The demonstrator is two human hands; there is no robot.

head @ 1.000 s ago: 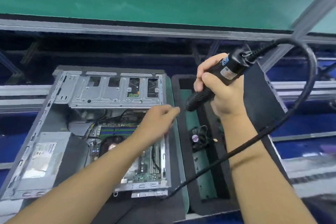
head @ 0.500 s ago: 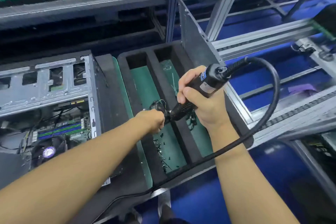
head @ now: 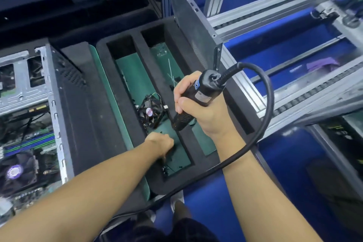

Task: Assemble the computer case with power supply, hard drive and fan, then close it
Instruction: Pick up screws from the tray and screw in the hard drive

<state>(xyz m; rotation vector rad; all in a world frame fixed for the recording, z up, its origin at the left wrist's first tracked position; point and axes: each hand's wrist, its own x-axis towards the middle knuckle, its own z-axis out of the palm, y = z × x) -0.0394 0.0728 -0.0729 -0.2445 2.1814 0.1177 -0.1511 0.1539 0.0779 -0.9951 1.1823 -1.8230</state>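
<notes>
Blue conveyor framing and aluminium rails fill the right and far side, and a worktop carries the open computer case point(head: 29, 104) at the left with a black foam parts tray point(head: 125, 124) just beside it on the right. Inside the case the motherboard and its cooler show; the case is steel sheet, heavy and stiff, best taken by its frame edges, which may be sharp.

Leaning at the tray's far right is a grey side panel point(head: 188, 21), thin and probably springy. In the tray's middle compartment lies a small black fan point(head: 150, 112), light, with fragile blades and a thin lead; I judge it is best held by its square frame. Nearer in that compartment lie tiny dark screws point(head: 167, 169), slippery and easy to drop.

My right hand point(head: 202, 112) is wrapped tight round a corded electric screwdriver point(head: 198, 96), tip down over the tray. My left hand point(head: 161, 143) is curled knuckles-up among the screws; whether it has pinched one I cannot tell.

Compared with half a second ago, the left hand is nearer in the tray, and the fan it covered is in plain sight.
</notes>
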